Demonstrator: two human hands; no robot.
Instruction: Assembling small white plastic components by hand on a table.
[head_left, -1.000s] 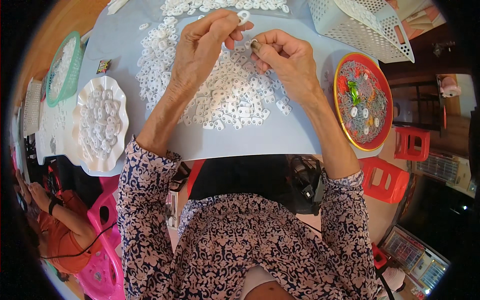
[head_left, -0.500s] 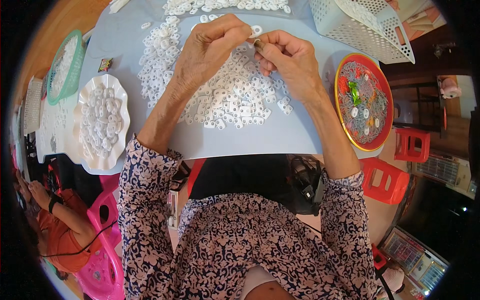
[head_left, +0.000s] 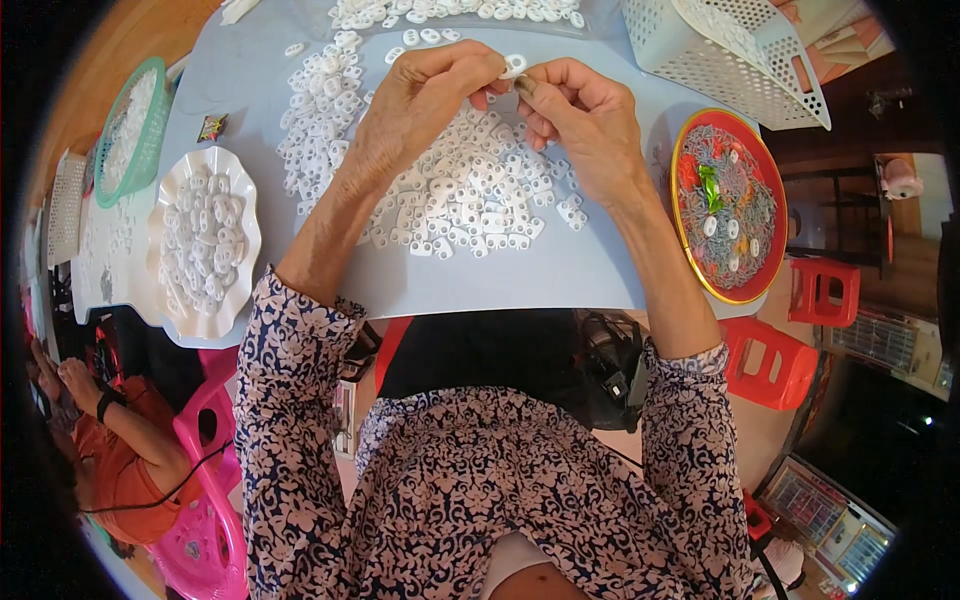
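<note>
Above the far part of the table, my left hand [head_left: 425, 110] pinches a small white oval plastic piece with holes [head_left: 514, 66] between thumb and fingertips. My right hand [head_left: 590, 120] is closed close beside it, thumb pressed against the forefinger; whatever lies in that pinch is too small to make out. The two hands' fingertips nearly meet at the piece. Beneath them a wide heap of similar white pieces [head_left: 465, 190] is spread over the pale blue-grey table [head_left: 480, 285].
On the left stand a scalloped white dish [head_left: 250, 225] of white pieces and a green basket [head_left: 152, 150]. To the right are a red, gold-rimmed tray [head_left: 767, 265] of grey bits and a white perforated basket [head_left: 700, 65]. A person in orange [head_left: 140, 460] sits at far left.
Both hands stay at nearly the same spot. My right fingertips have shifted slightly against the white piece, and my left hand has dropped a little.
</note>
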